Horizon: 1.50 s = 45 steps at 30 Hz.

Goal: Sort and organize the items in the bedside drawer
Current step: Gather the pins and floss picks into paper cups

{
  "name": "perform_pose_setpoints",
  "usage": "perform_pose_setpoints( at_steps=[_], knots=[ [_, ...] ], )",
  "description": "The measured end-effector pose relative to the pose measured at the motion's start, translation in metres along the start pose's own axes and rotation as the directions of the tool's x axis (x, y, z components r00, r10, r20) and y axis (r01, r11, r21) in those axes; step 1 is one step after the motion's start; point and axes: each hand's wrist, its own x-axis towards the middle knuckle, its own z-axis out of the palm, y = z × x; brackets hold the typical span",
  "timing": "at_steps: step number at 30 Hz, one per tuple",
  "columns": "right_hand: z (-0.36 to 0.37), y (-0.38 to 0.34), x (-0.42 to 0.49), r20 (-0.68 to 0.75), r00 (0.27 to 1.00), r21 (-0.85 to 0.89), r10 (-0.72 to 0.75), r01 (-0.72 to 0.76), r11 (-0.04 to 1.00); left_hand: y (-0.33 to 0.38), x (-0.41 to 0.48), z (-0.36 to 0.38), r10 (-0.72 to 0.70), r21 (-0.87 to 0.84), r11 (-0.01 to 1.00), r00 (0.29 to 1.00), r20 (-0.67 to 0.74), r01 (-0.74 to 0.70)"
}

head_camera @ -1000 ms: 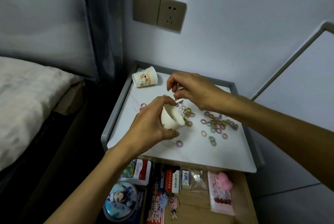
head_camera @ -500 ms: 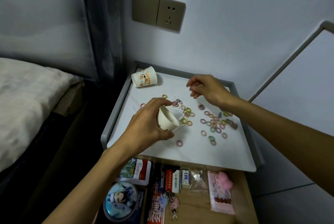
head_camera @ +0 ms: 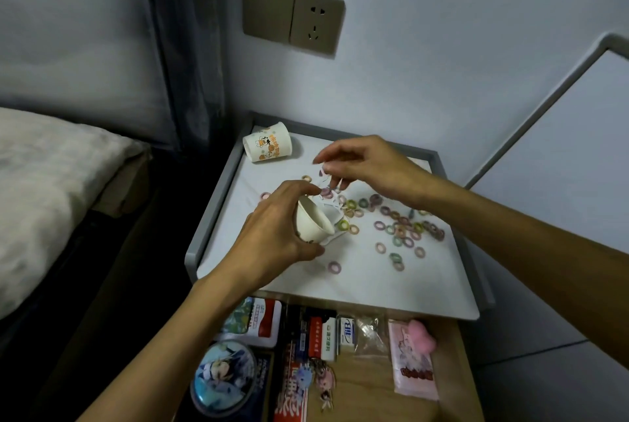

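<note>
My left hand [head_camera: 272, 231] grips a small white paper cup [head_camera: 311, 222], tilted with its mouth toward the right, low over the white nightstand top [head_camera: 343, 285]. My right hand [head_camera: 364, 166] hovers just above and behind the cup, its fingertips pinching a small hair band above the cup's mouth. Several small coloured hair bands [head_camera: 401, 229] lie scattered across the top, mostly to the right of the cup. A second printed paper cup [head_camera: 268, 147] lies on its side at the back left corner.
The open drawer [head_camera: 371, 384] below holds a round blue tin [head_camera: 223, 375], small boxes [head_camera: 323, 336], a clear bag [head_camera: 369, 333], a pink packet [head_camera: 413, 363] and keychain charms. A bed [head_camera: 51, 190] lies to the left. A wall socket [head_camera: 292, 16] is above.
My right hand came back from the bands on the right to just above the cup's mouth. The left hand tipped the cup a little more toward the right.
</note>
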Motion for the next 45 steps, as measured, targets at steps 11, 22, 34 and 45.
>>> perform_pose_setpoints(
  at_steps=[11, 22, 34, 45],
  knots=[
    [0.018, -0.009, -0.009, -0.065, 0.998, -0.12, -0.008, 0.0, 0.993, 0.001, -0.001, -0.003, -0.136, -0.119, 0.985, 0.988, -0.073, 0.126],
    [-0.035, 0.096, 0.014, -0.378, 0.896, -0.346, 0.235, -0.372, 0.861, 0.0, -0.001, -0.004, -0.181, -0.106, 0.98, 0.974, -0.139, 0.167],
    [-0.017, 0.154, 0.036, -0.393, 0.831, -0.576, 0.394, -0.556, 0.599, -0.001, 0.004, -0.01, -0.18, -0.124, 0.98, 0.966, -0.186, 0.158],
    [-0.026, 0.106, 0.028, -0.132, 0.991, -0.583, -0.02, -0.061, 0.81, -0.002, 0.002, -0.015, -0.181, -0.15, 0.977, 0.96, -0.216, 0.15]
  ],
)
